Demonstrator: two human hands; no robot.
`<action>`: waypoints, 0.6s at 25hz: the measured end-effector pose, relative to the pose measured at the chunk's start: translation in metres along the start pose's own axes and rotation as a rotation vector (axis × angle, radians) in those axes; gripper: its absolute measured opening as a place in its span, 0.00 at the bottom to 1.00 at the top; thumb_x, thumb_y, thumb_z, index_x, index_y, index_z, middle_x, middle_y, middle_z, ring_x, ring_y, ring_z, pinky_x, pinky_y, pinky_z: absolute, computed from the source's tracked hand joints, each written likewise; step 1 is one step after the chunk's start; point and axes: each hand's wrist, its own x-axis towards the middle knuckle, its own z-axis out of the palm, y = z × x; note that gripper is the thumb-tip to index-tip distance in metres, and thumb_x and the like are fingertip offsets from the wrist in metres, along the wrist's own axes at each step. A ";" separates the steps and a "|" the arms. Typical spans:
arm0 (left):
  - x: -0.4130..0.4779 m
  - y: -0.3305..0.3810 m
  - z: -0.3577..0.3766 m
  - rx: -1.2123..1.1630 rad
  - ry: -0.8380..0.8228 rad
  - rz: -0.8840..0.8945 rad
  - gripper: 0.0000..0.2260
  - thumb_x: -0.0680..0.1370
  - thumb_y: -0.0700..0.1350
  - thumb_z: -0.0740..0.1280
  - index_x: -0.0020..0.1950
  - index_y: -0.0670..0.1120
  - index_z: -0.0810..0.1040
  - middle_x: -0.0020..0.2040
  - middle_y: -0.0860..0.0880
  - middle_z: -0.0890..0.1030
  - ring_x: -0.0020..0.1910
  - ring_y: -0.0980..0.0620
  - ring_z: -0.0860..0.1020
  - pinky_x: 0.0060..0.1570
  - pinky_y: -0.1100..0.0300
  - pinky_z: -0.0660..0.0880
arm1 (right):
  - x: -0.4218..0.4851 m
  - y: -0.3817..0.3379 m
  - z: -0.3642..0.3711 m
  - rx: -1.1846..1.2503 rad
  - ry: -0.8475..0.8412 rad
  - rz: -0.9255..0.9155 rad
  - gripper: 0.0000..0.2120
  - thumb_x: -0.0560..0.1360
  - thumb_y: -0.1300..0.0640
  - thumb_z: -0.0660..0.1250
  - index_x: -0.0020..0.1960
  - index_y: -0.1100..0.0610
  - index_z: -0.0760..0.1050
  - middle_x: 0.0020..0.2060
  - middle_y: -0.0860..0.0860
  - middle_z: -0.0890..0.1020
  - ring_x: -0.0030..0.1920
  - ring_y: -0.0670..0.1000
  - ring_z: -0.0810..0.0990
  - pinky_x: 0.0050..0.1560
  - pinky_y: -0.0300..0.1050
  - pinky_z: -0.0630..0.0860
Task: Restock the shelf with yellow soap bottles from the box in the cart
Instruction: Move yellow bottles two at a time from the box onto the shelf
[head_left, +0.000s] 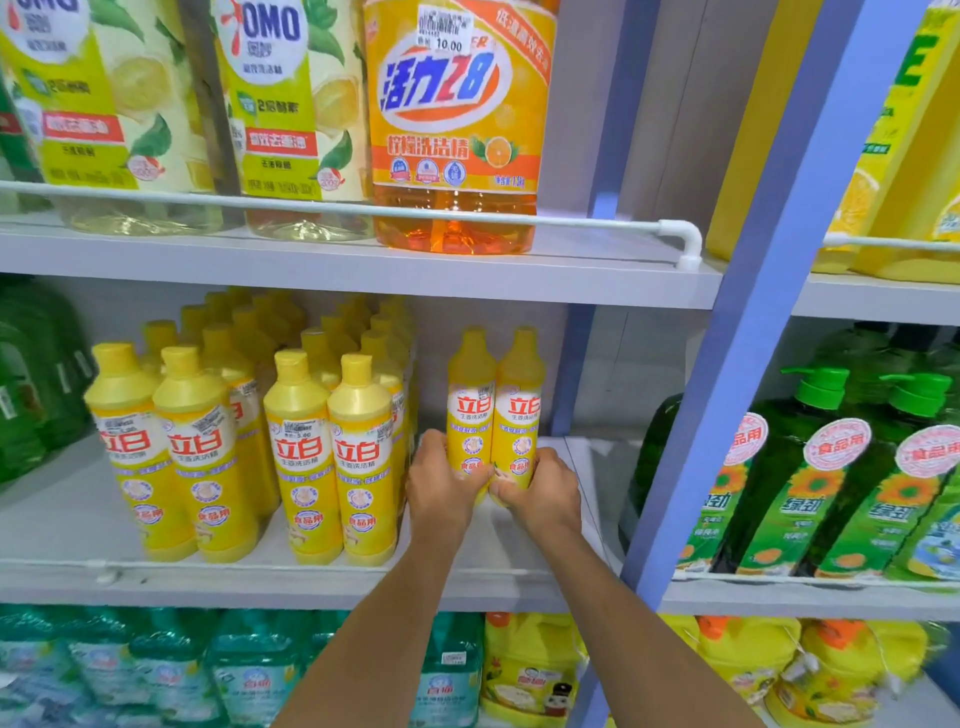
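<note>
Head view: the left hand (441, 483) curls around the left bottle (470, 405) and the right hand (540, 488) around the right bottle (519, 410), both upright and touching, over the middle shelf (311, 587). They occupy the open gap between the stocked bottles (332, 457) and the blue post (571, 374). The hands appear to hide base contact.

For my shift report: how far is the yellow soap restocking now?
Done: rows of yellow bottles stand at left on the middle shelf. In hand: the left hand and right hand grip a pair of bottles, one each. Left: bare shelf to their right; the box is out of view, so remaining stock is unknown.
</note>
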 end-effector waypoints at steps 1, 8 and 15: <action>0.009 -0.002 0.004 -0.019 0.004 0.008 0.22 0.67 0.49 0.81 0.50 0.49 0.70 0.47 0.52 0.79 0.45 0.50 0.79 0.36 0.70 0.67 | 0.008 0.003 0.003 0.026 0.004 0.010 0.26 0.66 0.40 0.79 0.55 0.52 0.75 0.52 0.51 0.83 0.53 0.56 0.82 0.50 0.48 0.79; 0.055 -0.036 0.046 -0.076 0.153 0.040 0.22 0.60 0.60 0.74 0.46 0.48 0.75 0.41 0.48 0.83 0.42 0.44 0.81 0.41 0.50 0.78 | 0.054 0.016 0.034 0.197 0.110 0.023 0.20 0.66 0.46 0.78 0.54 0.51 0.78 0.51 0.50 0.83 0.53 0.55 0.81 0.55 0.53 0.79; 0.087 -0.042 0.057 -0.045 0.094 -0.049 0.24 0.64 0.53 0.82 0.52 0.43 0.79 0.50 0.43 0.85 0.50 0.40 0.82 0.48 0.53 0.77 | 0.075 0.018 0.050 0.238 0.178 0.045 0.18 0.66 0.47 0.80 0.48 0.50 0.74 0.45 0.48 0.80 0.45 0.52 0.79 0.37 0.40 0.70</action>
